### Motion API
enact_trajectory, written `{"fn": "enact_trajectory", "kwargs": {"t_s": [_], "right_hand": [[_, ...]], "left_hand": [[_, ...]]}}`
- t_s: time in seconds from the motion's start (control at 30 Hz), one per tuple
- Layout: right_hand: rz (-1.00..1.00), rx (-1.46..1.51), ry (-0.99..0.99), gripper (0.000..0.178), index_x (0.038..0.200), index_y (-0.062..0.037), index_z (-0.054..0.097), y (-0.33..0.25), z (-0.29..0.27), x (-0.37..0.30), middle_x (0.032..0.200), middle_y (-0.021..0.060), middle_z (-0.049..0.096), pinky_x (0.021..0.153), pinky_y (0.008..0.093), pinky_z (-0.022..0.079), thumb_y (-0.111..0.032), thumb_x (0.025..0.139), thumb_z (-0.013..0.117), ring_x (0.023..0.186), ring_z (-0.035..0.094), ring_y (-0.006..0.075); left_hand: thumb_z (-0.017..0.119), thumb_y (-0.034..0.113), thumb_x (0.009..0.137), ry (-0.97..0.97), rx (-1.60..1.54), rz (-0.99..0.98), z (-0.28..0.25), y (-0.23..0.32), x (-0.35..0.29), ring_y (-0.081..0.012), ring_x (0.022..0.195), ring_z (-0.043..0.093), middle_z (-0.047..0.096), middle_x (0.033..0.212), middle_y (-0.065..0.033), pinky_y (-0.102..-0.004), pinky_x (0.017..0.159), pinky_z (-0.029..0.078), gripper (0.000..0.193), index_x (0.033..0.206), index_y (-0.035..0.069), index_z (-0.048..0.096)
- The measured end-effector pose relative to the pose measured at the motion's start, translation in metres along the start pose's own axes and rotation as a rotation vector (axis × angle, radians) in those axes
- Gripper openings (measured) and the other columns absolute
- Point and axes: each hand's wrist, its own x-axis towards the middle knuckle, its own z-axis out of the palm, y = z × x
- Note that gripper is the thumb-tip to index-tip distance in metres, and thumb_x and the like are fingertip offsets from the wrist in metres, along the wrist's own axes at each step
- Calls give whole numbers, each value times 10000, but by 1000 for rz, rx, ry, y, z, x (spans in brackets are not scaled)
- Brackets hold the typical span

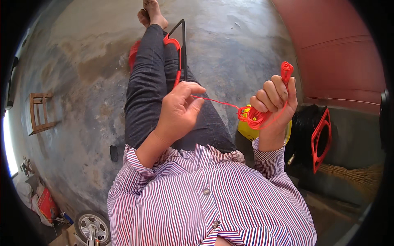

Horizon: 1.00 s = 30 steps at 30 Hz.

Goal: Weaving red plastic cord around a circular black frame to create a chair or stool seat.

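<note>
Your right hand (273, 100), right of centre in the frame, is curled around the bundle of red cord (254, 119), loops poking out above and below. Near the centre, your left hand (177, 110) has thumb and forefinger parted by the strand; I cannot tell whether it grips it. A hard tug could knot those loose loops; slack could loosen the red winding (177, 78) on the black frame (184, 49), upper centre.

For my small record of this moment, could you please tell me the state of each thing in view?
Left hand: fingers bent, grip unclear
Right hand: closed around red cord
Red cord: bundled at right hand, one strand running to left hand
Black frame: one side bare, red on another
Yellow object: partly hidden behind right hand
Striped shirt: buttoned where visible
</note>
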Motion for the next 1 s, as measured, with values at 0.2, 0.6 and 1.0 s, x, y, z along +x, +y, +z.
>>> {"fn": "enact_trajectory", "kwargs": {"t_s": [0.2, 0.6, 1.0], "right_hand": [[-79, 68, -36, 438, 664, -148, 389, -4, 1, -11, 537, -61, 314, 507, 253, 287, -412, 1014, 379, 454, 236, 51], [-123, -100, 98, 380, 633, -150, 360, -2, -28, -9, 554, -20, 385, 579, 280, 349, -314, 959, 464, 476, 300, 84], [-183, 6, 265, 336, 658, -121, 426, 1, -46, -9, 708, 62, 532, 747, 391, 442, -288, 942, 494, 608, 456, 171]], "left_hand": [[647, -46, 812, -329, -50, 17, 32, 19, 6, -46, 644, 516, 645, 1032, -57, -191, 590, 430, 396, 1196, 17, 574], [590, 50, 900, -11, -571, -296, 1, 13, 6, -18, 526, 345, 467, 656, 51, -190, 485, 266, 62, 842, 28, 587], [595, 109, 903, 166, -821, -242, -38, -8, 6, -64, 500, 317, 433, 621, 24, -227, 462, 284, 102, 843, 35, 559]]}}
